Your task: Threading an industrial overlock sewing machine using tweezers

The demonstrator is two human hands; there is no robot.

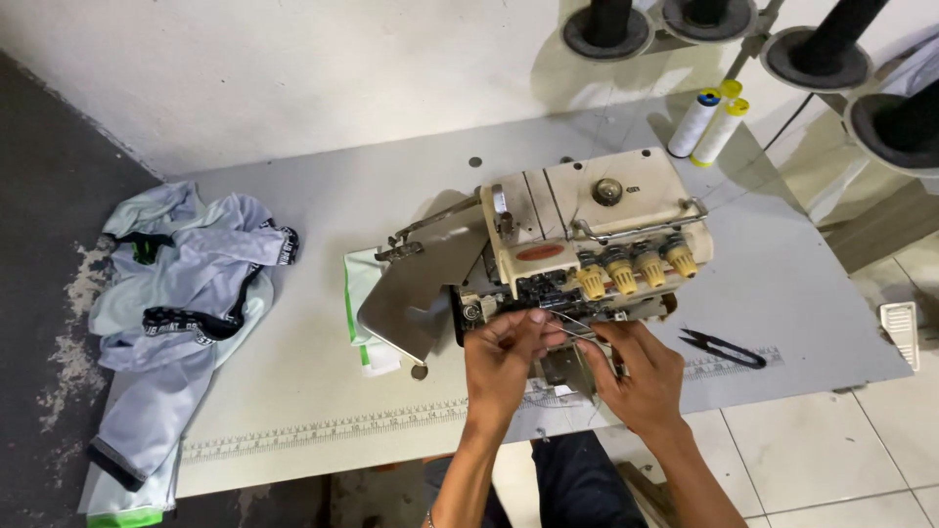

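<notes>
At centre frame, a person's left hand (507,344) pinches fine thread at the open front of an overlock machine (587,235), while the right hand (638,372) grips slim tweezers (575,330) aimed into the mechanism below the yellow dials (636,266). The work looks like threading: best done with taut thread, steady tweezers and short moves. Snips (724,346) lie lower right; pale garments (181,293) hang off the table (323,401) at left.

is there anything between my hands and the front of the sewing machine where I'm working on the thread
Nothing visible does. The left hand and right hand are both already at the open front of the sewing machine, fingers at its lower part. The black snips lie apart on the table, right of the hands.
</notes>
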